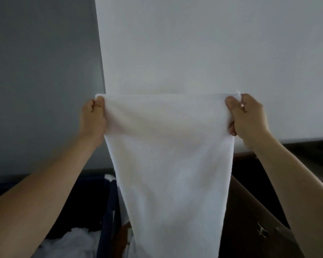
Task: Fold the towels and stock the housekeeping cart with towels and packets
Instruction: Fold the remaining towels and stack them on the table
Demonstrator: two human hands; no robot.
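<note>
A white towel (170,164) hangs lengthwise in front of me, stretched flat at chest height and narrowing toward the bottom of the view. My left hand (93,116) pinches its top left corner between thumb and curled fingers. Its top right corner is pinched the same way by my right hand (247,116). The top edge looks doubled, as if two layers are held together. The towel's lower end runs out of the frame.
A pale wall fills the upper view, with a grey panel (41,81) to the left. Below left is a dark blue bin (108,211) holding loose white linen (76,241). A dark brown cart surface (250,220) lies at lower right.
</note>
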